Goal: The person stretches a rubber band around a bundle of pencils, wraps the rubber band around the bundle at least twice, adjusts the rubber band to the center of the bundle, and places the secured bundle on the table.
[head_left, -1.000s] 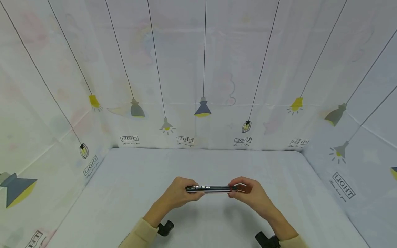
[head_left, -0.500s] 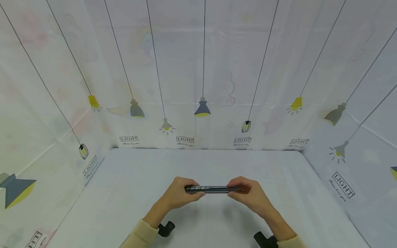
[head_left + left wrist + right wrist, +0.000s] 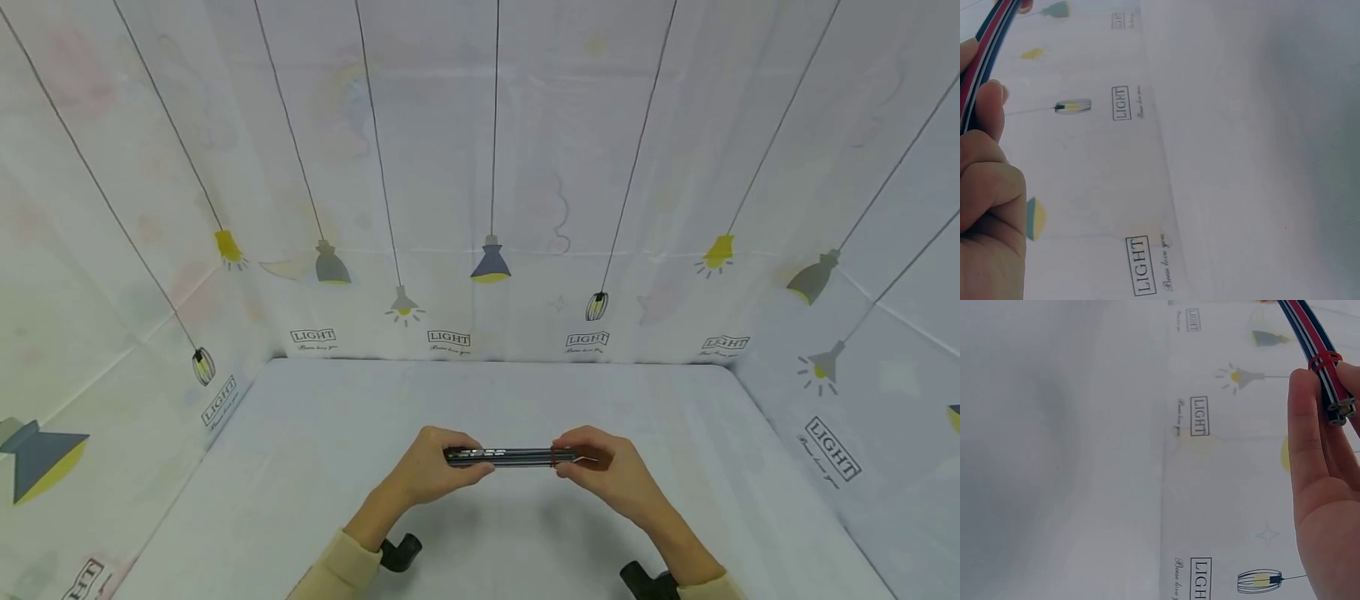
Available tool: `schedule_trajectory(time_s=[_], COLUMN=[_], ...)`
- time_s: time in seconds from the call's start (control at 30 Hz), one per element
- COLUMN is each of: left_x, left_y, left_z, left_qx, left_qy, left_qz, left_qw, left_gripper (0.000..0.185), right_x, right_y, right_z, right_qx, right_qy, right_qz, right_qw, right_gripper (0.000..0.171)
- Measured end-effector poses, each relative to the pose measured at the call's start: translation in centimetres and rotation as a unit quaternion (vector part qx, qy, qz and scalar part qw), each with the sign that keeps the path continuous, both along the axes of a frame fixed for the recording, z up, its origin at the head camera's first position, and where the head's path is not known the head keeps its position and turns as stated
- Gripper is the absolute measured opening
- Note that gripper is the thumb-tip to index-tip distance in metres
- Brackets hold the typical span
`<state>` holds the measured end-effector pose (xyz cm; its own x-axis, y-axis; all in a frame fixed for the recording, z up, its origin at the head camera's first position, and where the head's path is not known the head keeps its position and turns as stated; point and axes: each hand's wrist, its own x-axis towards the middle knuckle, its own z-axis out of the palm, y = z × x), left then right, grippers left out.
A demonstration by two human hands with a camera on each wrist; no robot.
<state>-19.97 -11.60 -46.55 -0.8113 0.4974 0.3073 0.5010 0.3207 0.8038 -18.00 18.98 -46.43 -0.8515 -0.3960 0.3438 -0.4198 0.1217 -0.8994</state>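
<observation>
A thin bundle (image 3: 512,456) of flat strips, dark blue, red and white on their edges, hangs level above the front middle of the worktop (image 3: 495,400), held at both ends and not touching the surface. A red band (image 3: 1324,360) wraps it close to its right end, and the right wrist view shows the cut tips of the strips just past that band. No writing can be read on the bundle itself; pale marks sit along its left part in the head view, too small to make out. The left hand (image 3: 431,467) pinches the left end, thumb under and fingers curled over; its wrist view shows a fingertip (image 3: 991,106) pressed against the strips' edges. The right hand (image 3: 603,471) pinches the right end at the band, with one straight finger (image 3: 1307,425) lying alongside the bundle and the others behind it. Both sleeves (image 3: 337,571) are cream, and a dark wrist mount (image 3: 401,552) sits below each arm. The backdrop (image 3: 480,167) around the worktop is a white sheet printed with hanging lamps on long cords, grey and yellow, and the boxed word "LIGHT" (image 3: 448,337) repeats along its lower edge with a cursive line beneath that is not legible.
</observation>
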Motion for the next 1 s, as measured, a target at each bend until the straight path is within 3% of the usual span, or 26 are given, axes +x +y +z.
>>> schedule_trajectory(time_s=[0.43,1.0], left_x=[-0.2,-0.2], left_y=[0.1,0.1], left_z=[0.1,0.2], left_qx=[0.014,0.015], left_qy=[-0.006,-0.014], left_qz=[0.005,0.008], left_qw=[0.9999,0.9998], left_gripper=[0.015,0.016], right_x=[-0.1,0.2], right_y=[-0.4,-1.3], right_z=[-0.3,-0.5], right_qx=[-0.042,-0.029], right_qy=[0.024,0.019], right_qz=[0.002,-0.009], right_qw=[0.999,0.999], right_gripper=[0.023,0.024])
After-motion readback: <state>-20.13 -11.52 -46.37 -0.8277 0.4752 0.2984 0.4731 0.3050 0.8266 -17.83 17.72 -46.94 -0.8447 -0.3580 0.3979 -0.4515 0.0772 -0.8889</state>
